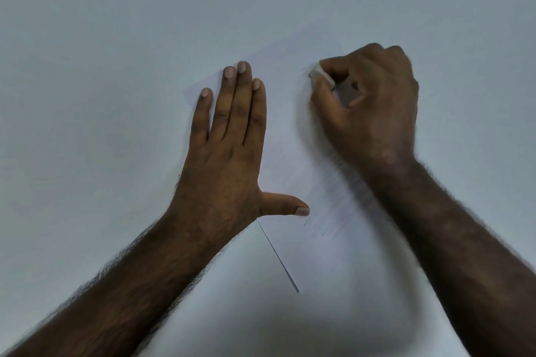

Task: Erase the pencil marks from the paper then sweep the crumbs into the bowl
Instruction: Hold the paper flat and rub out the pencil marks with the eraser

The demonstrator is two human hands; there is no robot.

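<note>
A white sheet of paper [293, 136] lies at an angle on a pale table, its edges faint against the surface. Faint pencil hatching [330, 206] shows on the sheet below my right wrist. My left hand [232, 148] lies flat on the paper's left part, fingers straight and thumb spread out. My right hand [368, 107] pinches a small white eraser [320, 75] between thumb and fingers, with the eraser's tip against the paper's upper part. The right hand is blurred. No bowl is in view.
The pale grey table [101, 66] surrounds the sheet on all sides. A thin dark line [278, 255] runs along the paper's lower left edge. My shadow falls across the bottom middle.
</note>
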